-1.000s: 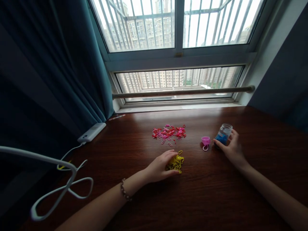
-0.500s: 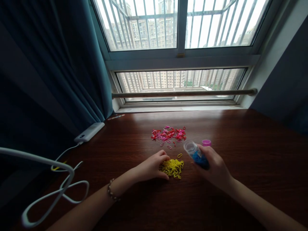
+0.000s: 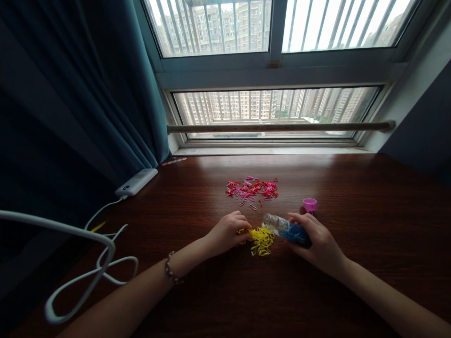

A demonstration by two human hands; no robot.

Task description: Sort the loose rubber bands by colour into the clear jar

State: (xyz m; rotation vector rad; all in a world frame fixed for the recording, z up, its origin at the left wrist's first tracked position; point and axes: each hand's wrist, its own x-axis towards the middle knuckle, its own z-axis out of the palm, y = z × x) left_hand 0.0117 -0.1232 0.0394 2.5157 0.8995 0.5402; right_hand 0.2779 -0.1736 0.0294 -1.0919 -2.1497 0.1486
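Note:
My left hand (image 3: 232, 233) pinches some yellow rubber bands (image 3: 262, 241) at the left side of their small pile. In my right hand (image 3: 317, 239) lies a clear bottle (image 3: 278, 224), tipped on its side with its open mouth facing left, right at the yellow bands. Blue bands (image 3: 295, 233) fill the bottom part of the bottle, the end within my palm. Just beyond my right hand a pink cap (image 3: 310, 204) rests on the table. Red and pink bands (image 3: 252, 188) are spread farther back.
The dark wooden table (image 3: 369, 216) reaches back to a barred window (image 3: 275, 108). At the left are a white power strip (image 3: 136, 182), a looping white cable (image 3: 88, 277) and a blue curtain (image 3: 141, 108). A rail (image 3: 282, 127) crosses the window low down.
My left hand has closed from beside the pile onto yellow bands. My right hand has lowered and levelled the bottle, bringing its mouth to the pile. The camera view has tilted slightly down.

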